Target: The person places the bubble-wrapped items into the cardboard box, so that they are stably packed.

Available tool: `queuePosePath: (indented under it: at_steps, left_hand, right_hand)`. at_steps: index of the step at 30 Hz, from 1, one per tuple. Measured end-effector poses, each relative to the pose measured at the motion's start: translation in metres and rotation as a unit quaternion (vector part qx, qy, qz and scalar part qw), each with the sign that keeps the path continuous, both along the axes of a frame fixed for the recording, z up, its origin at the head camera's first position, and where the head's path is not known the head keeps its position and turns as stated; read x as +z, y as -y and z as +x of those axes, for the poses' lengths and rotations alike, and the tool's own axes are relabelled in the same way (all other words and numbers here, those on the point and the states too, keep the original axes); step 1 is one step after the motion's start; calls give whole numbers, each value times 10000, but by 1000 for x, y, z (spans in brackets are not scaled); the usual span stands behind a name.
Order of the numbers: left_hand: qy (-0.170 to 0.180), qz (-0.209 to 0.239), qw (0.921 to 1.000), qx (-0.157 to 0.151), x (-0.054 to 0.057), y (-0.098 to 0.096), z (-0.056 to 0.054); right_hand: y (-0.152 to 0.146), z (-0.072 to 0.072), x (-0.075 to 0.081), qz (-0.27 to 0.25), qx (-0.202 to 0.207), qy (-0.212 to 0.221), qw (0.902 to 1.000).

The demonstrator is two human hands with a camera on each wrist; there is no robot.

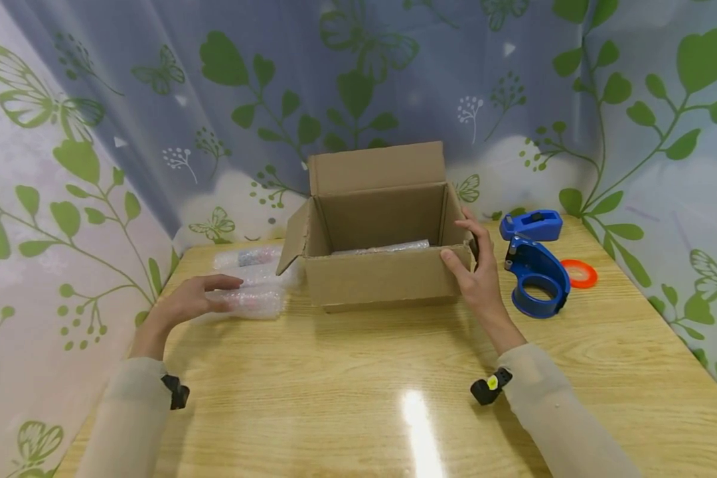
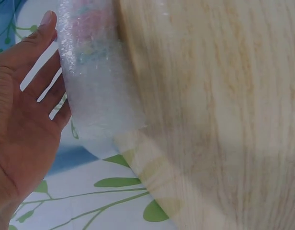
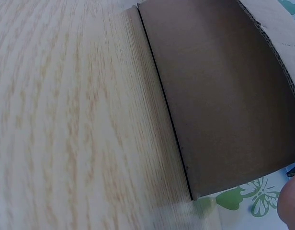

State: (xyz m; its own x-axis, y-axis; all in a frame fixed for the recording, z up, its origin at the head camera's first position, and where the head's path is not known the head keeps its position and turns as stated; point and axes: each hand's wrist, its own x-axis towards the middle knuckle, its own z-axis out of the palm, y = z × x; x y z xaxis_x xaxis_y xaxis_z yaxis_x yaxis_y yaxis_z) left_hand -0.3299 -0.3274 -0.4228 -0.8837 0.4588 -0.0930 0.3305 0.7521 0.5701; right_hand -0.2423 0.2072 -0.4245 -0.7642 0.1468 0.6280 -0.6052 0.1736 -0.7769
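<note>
An open cardboard box point(image 1: 382, 279) stands mid-table, back and left flaps raised outward. Inside it, the top of a bubble-wrapped item point(image 1: 403, 246) shows. My right hand point(image 1: 477, 275) grips the box's front right corner, thumb on the front wall and fingers at the right side. To the left, my left hand point(image 1: 188, 300) reaches to the nearest bubble-wrapped package point(image 1: 261, 303). The left wrist view shows its fingers point(image 2: 48, 79) extended along the edge of that wrapped package point(image 2: 97, 72), which has pink contents. In the right wrist view the box's front wall point(image 3: 219, 96) fills the right side.
More bubble-wrapped packages point(image 1: 251, 257) lie behind the nearest one, left of the box. Right of the box are a small blue tape dispenser point(image 1: 532, 227), a larger blue tape dispenser point(image 1: 536, 282) and a red tape roll point(image 1: 579, 273). A patterned curtain point(image 1: 358, 79) hangs behind the table.
</note>
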Motion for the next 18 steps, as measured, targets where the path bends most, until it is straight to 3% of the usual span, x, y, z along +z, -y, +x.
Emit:
queuePosePath:
  at_steps: [18]
  left_hand:
    - [-126, -275, 9994, 195, -24, -3, 1]
  right_hand:
    - [0, 0, -1, 20, 3, -115, 9999]
